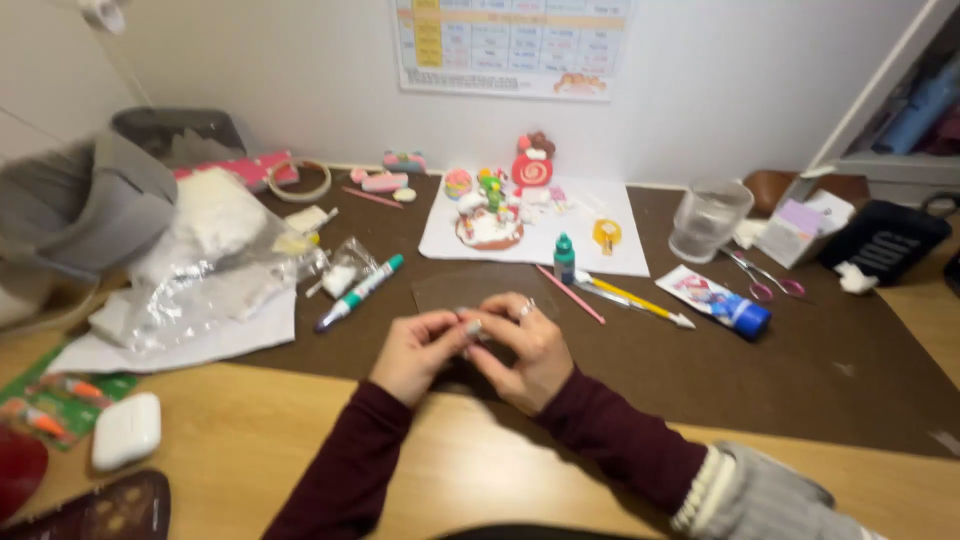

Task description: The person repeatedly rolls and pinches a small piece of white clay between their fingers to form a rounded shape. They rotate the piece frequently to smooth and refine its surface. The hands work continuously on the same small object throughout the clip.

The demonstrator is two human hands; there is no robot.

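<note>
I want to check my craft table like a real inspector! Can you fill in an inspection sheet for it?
Surface: light wooden table under a dark brown mat.
Job's things: tiny pale piece pinched between both hands, too small to identify.
Clutter: white paper sheet bearing colourful clay candy figures; small teal-capped bottle; pink stick; yellow pencil; teal-and-white pen; clear plastic cup; pink-handled scissors; crinkled clear plastic bag; white earbud case.
Grippers: left hand and right hand meet over the mat.
Cables: nothing seen.
Surroundings: white wall with a chart; grey shelf to the right.
</note>
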